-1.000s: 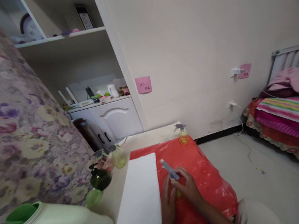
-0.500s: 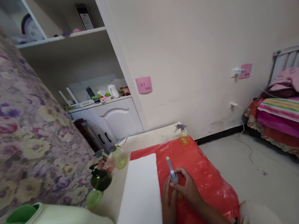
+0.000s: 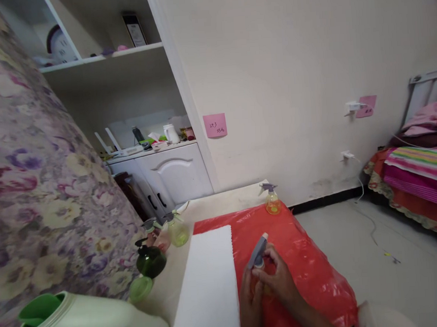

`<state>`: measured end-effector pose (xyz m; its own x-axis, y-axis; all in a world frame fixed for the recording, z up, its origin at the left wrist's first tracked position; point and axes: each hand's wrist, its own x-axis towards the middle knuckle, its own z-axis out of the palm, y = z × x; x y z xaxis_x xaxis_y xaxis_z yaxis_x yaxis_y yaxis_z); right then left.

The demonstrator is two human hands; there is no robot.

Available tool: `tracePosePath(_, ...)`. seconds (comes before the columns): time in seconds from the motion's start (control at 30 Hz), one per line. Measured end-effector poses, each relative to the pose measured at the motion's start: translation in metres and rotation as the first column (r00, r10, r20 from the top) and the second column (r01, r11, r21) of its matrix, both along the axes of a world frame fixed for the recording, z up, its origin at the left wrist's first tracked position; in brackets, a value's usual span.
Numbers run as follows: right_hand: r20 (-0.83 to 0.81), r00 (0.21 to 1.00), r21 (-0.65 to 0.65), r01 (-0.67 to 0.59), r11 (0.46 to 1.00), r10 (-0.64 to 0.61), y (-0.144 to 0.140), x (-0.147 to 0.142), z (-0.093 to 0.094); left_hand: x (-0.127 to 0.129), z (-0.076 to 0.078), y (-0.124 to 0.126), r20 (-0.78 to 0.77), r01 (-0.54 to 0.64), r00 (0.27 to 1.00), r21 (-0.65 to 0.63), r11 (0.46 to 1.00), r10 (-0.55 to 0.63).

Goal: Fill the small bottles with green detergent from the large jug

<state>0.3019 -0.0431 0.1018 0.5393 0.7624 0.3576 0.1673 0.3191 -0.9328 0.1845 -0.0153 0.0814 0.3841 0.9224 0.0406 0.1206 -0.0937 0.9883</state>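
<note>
Both my hands meet over a red plastic sheet (image 3: 305, 257) on the table. My left hand (image 3: 251, 299) wraps the body of a small spray bottle, which is mostly hidden by my fingers. My right hand (image 3: 279, 278) grips the bottle's grey trigger spray head (image 3: 258, 251), whose nozzle points up and to the right. A white sheet (image 3: 211, 282) lies just left of my hands.
A yellow spray bottle (image 3: 272, 200) stands at the table's far corner. Green and pink spray bottles (image 3: 160, 238) cluster by the floral fabric (image 3: 38, 184) on the left. A pale green jug (image 3: 91, 324) lies near left. A bed (image 3: 419, 181) is at right.
The grey spray head has turned clockwise in my right hand: its nozzle pointed up-left, then straight up, now up-right. The view has shifted slightly.
</note>
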Motion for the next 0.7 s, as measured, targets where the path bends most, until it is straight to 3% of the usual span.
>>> tracePosePath(0.2, 0.021, 0.999, -0.017, -0.033, 0.999, 0.033, -0.005, -0.001, -0.007, -0.001, 0.003, 0.000, 0.010, -0.037, 0.999, -0.008, 0.999, 0.037)
tracePosePath(0.33, -0.071, 0.995, 0.016, -0.072, 0.997, 0.073, -0.003, -0.002, -0.008, 0.000, 0.003, 0.002, 0.015, -0.038, 0.999, -0.021, 0.999, 0.038)
tracePosePath(0.47, -0.140, 0.989, 0.024, -0.040, 0.999, 0.043, 0.002, -0.004, -0.008, 0.000, -0.002, 0.004, 0.031, -0.025, 0.999, -0.004, 1.000, 0.025)
tracePosePath(0.7, -0.095, 0.990, 0.070, -0.096, 0.993, 0.103, -0.005, 0.003, -0.010, 0.002, -0.011, 0.009, 0.036, -0.004, 0.999, 0.025, 1.000, 0.003)
